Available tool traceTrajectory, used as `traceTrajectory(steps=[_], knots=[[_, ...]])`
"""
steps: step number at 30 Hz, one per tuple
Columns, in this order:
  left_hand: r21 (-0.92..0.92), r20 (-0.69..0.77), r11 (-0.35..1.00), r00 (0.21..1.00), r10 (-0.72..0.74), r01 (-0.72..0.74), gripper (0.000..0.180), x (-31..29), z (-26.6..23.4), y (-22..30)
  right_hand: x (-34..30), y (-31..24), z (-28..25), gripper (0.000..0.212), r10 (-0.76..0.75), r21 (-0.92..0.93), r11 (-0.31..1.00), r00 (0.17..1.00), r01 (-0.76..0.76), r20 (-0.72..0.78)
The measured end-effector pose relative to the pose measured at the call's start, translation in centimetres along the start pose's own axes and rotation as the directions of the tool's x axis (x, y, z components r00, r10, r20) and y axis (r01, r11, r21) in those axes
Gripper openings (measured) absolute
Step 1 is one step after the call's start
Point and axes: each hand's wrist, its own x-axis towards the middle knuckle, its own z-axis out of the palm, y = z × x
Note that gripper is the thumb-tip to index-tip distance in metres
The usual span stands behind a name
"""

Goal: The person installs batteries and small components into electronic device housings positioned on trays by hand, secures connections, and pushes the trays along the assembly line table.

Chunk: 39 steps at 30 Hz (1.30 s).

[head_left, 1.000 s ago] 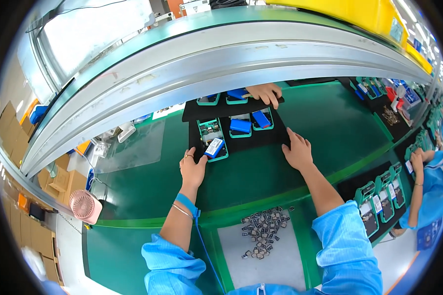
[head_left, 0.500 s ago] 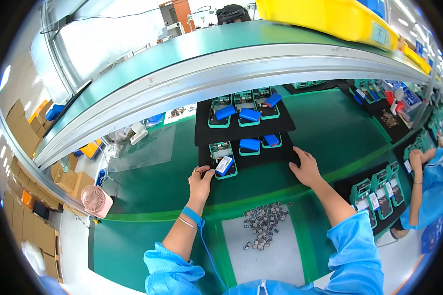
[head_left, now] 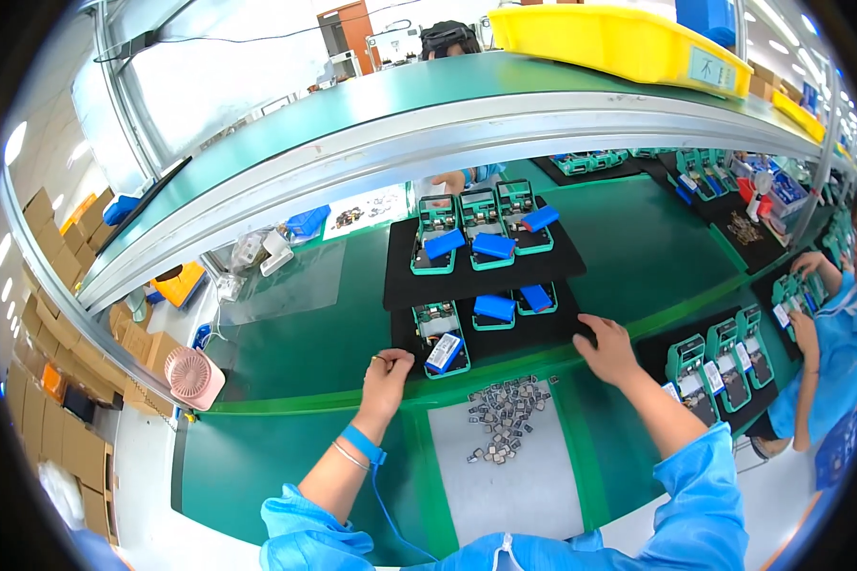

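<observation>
My left hand [head_left: 387,381] is closed, thumb and forefinger pinched at the left edge of the front black tray [head_left: 567,328]. Across from it, my right hand [head_left: 607,350] is at the tray's right edge, thumb and forefinger apart. A teal device housing [head_left: 436,319] stands on this tray, with a white-labelled blue battery pack [head_left: 444,353] lying over its lower end. Two more blue packs, one of them a battery pack [head_left: 494,307], lie beside it. A rear black tray [head_left: 514,279] partly covers their housings and carries three more housings with blue packs.
Small metal parts [head_left: 505,419] are heaped on a pale sheet [head_left: 505,495]. A co-worker's hand [head_left: 452,181] shows behind the rear tray. At right, another person [head_left: 819,324] works beside more teal housings [head_left: 724,362]. A pink fan [head_left: 194,377] stands left; a metal shelf beam [head_left: 448,133] crosses above.
Both black trays have come nearer to me with their housings, and my hands have moved back along with them. A co-worker's hand has appeared behind the rear tray.
</observation>
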Motion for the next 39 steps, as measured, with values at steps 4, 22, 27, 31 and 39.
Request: traceTrajectory(steps=[4, 22, 27, 31, 39], knots=[[-0.026, -0.095, 1.0, 0.995, -0.004, 0.001, 0.04, 4.6, -2.0, 0.5, 6.0, 0.8, -0.2, 0.031, 0.192, 0.27, 0.955, 0.949, -0.122, -0.249], [-0.431, 0.191, 0.894, 0.981, -0.045, 0.125, 0.019, 8.8, -0.9, 4.0, 12.6, -0.1, 3.8, 0.032, 0.363, 0.667, 0.712, 0.928, -0.219, -0.083], [-0.473, 0.174, 0.875, 0.984, -0.022, 0.103, 0.016, 2.7, -1.6, 3.0, 6.8, -0.4, 1.5, 0.026, 0.332, 0.772, 0.594, 0.943, -0.227, 0.022], [-0.391, 0.238, 0.903, 0.967, -0.091, 0.181, 0.018, -1.7, -0.1, 3.3, 4.9, 1.2, -0.4, 0.027, 0.278, 0.675, 0.705, 0.96, -0.217, 0.018], [-0.216, 0.247, 0.943, 0.948, -0.198, 0.254, 0.041, -3.7, -0.6, 2.0, -1.1, -4.6, -2.5, 0.013, -0.083, 0.087, 0.99, 0.964, 0.108, -0.252]])
